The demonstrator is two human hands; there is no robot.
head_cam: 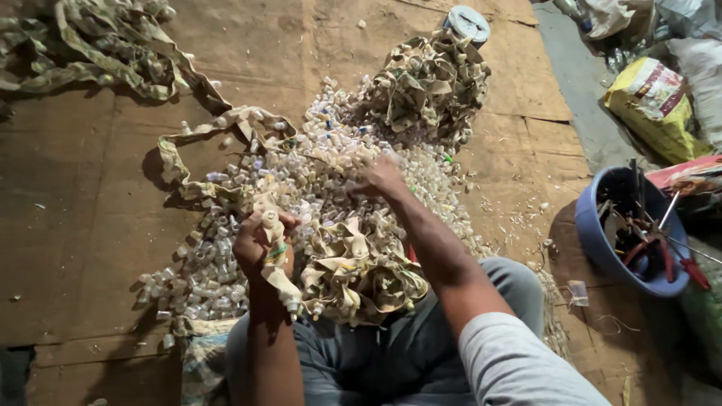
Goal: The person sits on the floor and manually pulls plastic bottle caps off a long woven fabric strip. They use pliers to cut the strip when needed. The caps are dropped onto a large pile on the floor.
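Observation:
I sit on the floor over a big pile of small clear plastic bottles [316, 165]. My left hand [259, 244] grips a long pale printed paper strip [226, 124] that runs up and left across the floor, with small bottles still stuck on its near end. My right hand [382, 179] reaches into the middle of the bottle pile, fingers down among them; what it holds is hidden. A crumpled heap of used strip [361, 274] lies on my lap between my arms.
Another wad of strip [429, 86] lies beyond the pile, and more [90, 45] at far left. A round tin [468, 24] stands at the back. A blue tub [602, 240] with pliers and tools sits at right, beside a yellow sack [658, 105].

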